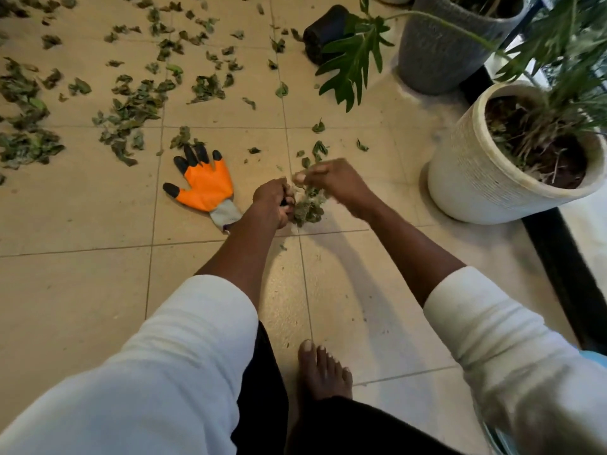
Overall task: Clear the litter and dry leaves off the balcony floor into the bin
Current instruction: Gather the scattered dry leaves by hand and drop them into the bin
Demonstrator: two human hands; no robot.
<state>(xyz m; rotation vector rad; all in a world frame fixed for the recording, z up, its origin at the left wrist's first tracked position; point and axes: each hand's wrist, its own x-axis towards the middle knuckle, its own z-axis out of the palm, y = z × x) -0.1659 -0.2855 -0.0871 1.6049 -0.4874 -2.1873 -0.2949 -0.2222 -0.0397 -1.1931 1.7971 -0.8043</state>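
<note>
White pot (473, 178) holds dry plant; both hands (272, 201) (338, 182) gripping leaf clump (308, 205).

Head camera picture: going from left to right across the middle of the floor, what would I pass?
Heap of dry leaves → orange glove → left hand → clump of leaves in the hands → right hand → white plant pot.

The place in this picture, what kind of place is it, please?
Probably a home balcony or patio used for plants. The floor is beige tile, a white plant pot and a grey pot stand along the edge, and a garden glove lies among scattered dry leaves.
</note>
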